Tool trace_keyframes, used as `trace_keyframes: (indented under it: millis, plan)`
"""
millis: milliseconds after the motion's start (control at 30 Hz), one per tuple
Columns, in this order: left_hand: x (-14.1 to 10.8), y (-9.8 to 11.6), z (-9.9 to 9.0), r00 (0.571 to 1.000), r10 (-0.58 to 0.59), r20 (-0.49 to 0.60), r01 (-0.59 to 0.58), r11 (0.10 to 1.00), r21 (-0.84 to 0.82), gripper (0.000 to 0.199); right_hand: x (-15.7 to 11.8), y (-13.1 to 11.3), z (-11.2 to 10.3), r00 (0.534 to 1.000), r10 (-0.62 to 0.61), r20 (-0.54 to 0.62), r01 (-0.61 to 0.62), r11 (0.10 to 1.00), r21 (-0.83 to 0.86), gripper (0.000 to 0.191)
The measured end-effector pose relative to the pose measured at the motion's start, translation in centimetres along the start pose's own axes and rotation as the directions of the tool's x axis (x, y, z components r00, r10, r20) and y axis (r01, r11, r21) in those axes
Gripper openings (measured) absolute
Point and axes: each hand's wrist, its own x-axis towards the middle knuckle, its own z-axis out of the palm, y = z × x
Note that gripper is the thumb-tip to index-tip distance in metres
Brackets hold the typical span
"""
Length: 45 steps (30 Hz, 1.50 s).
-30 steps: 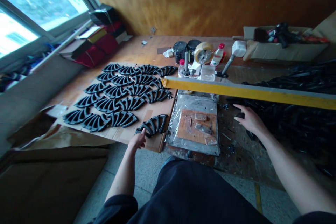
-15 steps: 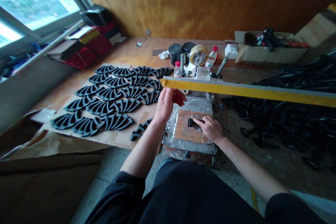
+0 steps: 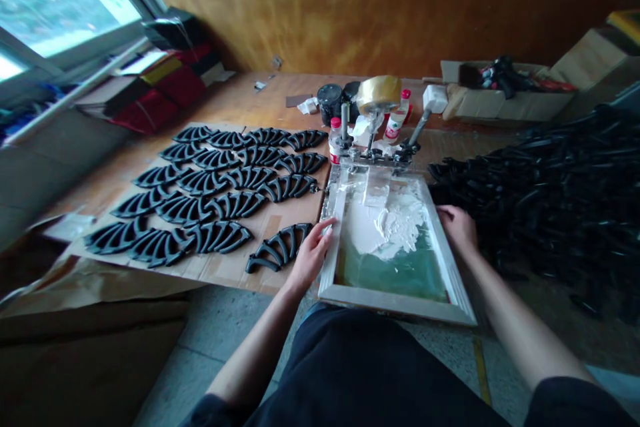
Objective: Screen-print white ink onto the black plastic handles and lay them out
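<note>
A screen-printing frame (image 3: 400, 299) lies lowered over the work plate in front of me, its pale metal border around a greenish mesh. Thick white ink (image 3: 380, 227) is spread across the upper part of the mesh. At the frame's left rail is my left hand (image 3: 314, 252), fingers closed on the edge. My right hand (image 3: 459, 230) is at the right rail, its fingers curled against the outer edge and partly hidden. The black tube-like piece seen earlier on the plate is now hidden. A hinge clamp (image 3: 375, 160) holds the frame's far end.
Rows of curved black parts (image 3: 220, 237) lie on cardboard to the left, with one short row (image 3: 280, 247) close to my left hand. A large heap of black parts (image 3: 550, 193) fills the right side. Bottles (image 3: 335, 137), a tape roll (image 3: 379, 93) and black tubs (image 3: 330, 101) stand behind.
The frame has swung down from its raised position onto the plate. My left hand came down with it, and my right hand left the black piece and moved right to the frame's edge.
</note>
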Motion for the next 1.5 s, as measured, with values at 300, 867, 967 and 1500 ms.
trace_keyframes:
  millis: [300,867,967,1500]
  plan:
    - [2.7,-7.2,1.0,0.992,-0.118,-0.051,0.128,0.954,0.273,0.055,3.3,-12.1,3.2,0.911,-0.33,0.247,0.372,0.917,-0.146,0.027]
    - [2.9,-8.2,0.7,0.994,-0.102,-0.035,0.107,0.96,0.258,0.058,-3.4,-10.2,3.1,0.73,-0.577,0.367,0.591,0.802,0.086,0.041]
    - [2.9,-8.2,0.7,0.992,-0.114,-0.045,0.122,0.96,0.253,0.058,-4.8,-9.5,3.3,0.664,-0.621,0.416,0.615,0.77,0.167,0.041]
    - [1.8,6.1,0.6,0.991,0.095,-0.092,-0.114,0.968,-0.223,0.053,7.0,-2.3,-3.3,0.98,-0.123,-0.157,0.138,0.986,0.091,0.035]
